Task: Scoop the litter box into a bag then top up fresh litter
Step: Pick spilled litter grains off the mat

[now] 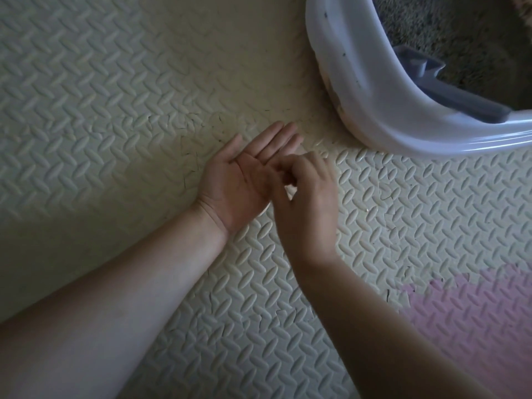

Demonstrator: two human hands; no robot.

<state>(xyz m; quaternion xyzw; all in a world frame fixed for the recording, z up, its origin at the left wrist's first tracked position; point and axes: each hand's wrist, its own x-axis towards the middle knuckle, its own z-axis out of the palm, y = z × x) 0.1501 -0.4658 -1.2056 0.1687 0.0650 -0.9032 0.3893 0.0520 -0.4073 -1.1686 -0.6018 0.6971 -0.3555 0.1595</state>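
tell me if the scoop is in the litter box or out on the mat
In the litter box: the grey scoop lies inside on the litter, its handle end resting against the white rim. Neither hand touches it.

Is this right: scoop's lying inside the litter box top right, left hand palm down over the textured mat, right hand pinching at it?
Not quite. The head view shows the left hand palm up, fingers spread open, not palm down. The rest holds: the grey scoop lies inside the white litter box at top right, and the right hand pinches at the left palm over the textured mat.
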